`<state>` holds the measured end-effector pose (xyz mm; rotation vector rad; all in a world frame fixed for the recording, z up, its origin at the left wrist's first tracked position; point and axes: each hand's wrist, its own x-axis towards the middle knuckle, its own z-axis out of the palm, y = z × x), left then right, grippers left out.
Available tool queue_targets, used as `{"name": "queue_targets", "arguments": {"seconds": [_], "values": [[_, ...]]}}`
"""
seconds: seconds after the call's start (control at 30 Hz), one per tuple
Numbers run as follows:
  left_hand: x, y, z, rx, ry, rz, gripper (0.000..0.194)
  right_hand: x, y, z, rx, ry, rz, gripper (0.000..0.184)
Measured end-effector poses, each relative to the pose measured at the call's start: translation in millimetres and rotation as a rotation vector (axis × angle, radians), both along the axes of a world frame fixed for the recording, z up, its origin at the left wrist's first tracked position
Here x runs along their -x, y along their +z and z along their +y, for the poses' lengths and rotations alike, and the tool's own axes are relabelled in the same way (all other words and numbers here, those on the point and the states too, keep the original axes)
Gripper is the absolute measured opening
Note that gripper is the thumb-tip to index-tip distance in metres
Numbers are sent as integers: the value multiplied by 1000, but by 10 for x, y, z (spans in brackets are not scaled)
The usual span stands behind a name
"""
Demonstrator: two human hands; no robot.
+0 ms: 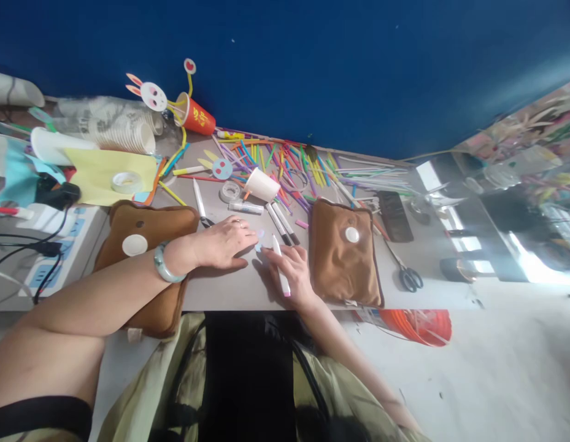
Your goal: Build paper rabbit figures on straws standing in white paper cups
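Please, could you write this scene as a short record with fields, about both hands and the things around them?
Left hand: on the table, fingertips near small pale-blue pieces; touching or not, unclear
Right hand: holds a white marker with a pink end
Left side: brown cushion, partly hidden by the left forearm
Right side: another brown cushion, phone, scissors
Ahead: white cup on its side
Back: red cup, rabbit face

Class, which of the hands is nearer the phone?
Right. The right hand is across a brown pouch from the phone; the left hand is farther off, beyond the right.
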<state>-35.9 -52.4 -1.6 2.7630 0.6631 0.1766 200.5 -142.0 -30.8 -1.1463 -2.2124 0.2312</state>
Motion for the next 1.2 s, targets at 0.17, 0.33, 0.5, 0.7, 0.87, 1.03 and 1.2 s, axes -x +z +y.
{"name": "queue_targets", "arguments": {"seconds": [0.17, 0.33, 0.5, 0.7, 0.87, 1.03, 1.2], "values": [[11, 24, -26, -18, -16, -7, 35, 48, 6, 3, 65, -57, -83, 27], [15, 57, -44, -48, -54, 39, 37, 46, -33, 13, 13, -98, -95, 24], [11, 74, -88, -90, -44, 75, 44, 43, -39, 5, 21, -106, -106, 26], [-6, 78, -124, -136, -29, 137, 47, 45, -33, 5, 2, -114, -66, 24], [-10, 83, -116, -99, -23, 113, 48, 42, -19, -14, 45, -125, -38, 24], [-11, 61, -114, -99, -18, 114, 47, 52, 2, -14, 50, -100, -27, 23], [-2, 47, -100, -98, -29, 104, 49, 64, 32, -2, 54, -107, -24, 23]]}}
